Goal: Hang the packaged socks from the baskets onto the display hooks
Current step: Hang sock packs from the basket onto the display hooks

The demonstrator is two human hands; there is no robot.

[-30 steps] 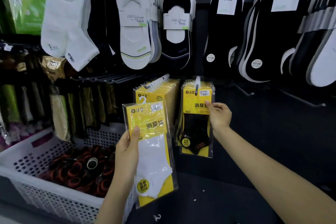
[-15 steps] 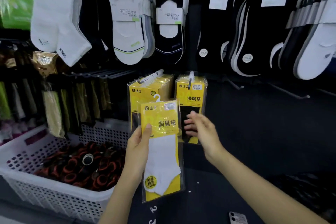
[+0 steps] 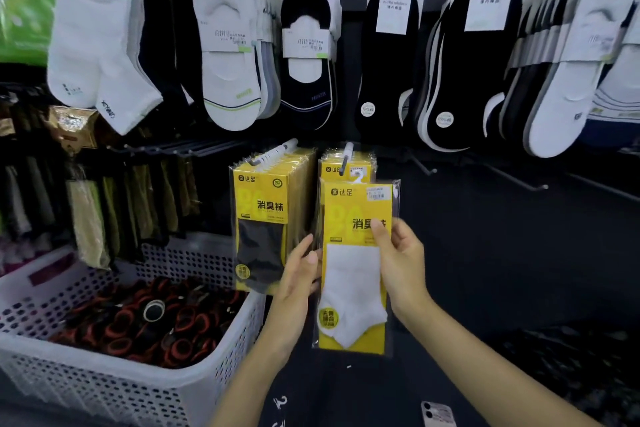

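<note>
Because its small hanger must catch the display hook (image 3: 346, 156) at twelve o'clock, the white-sock packet (image 3: 353, 274) is upright just below it — left hand (image 3: 298, 277) pinching the nine o'clock edge, right hand (image 3: 403, 263) gripping at three.

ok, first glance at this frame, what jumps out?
The yellow sock pack holding a white sock, dead centre, gripped at its edges by the left hand and right hand. Just behind it, matching hung packs hang on two hooks; a white basket of red-and-black items sits lower left.
</note>
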